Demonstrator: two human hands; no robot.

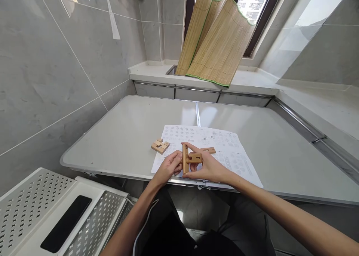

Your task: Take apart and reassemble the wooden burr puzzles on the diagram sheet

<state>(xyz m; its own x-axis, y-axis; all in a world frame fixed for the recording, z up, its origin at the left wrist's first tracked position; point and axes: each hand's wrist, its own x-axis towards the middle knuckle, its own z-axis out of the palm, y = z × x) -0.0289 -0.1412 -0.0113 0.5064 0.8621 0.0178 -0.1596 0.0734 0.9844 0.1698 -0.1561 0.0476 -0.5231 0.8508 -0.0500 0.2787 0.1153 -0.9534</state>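
Observation:
My right hand [210,168] grips an upright wooden puzzle piece [185,160] between thumb below and fingers above. A second wooden piece [195,158], marked with a dark number, joins it crosswise and points right. My left hand [170,167] is closed at the left side of these joined pieces, its fingertips against them and partly hidden. Behind my right hand a flat wooden bar [209,150] lies on the printed sheet [232,151]. To the left, a small cluster of notched wooden pieces [160,146] rests at the sheet's edge.
The sheet lies on a white folding table [134,136] with a centre seam. A bamboo mat [218,43] leans over the counter by the window. At lower left, a black phone [66,223] sits on a white perforated stool [30,207]. Grey tiled wall [56,61] borders the left.

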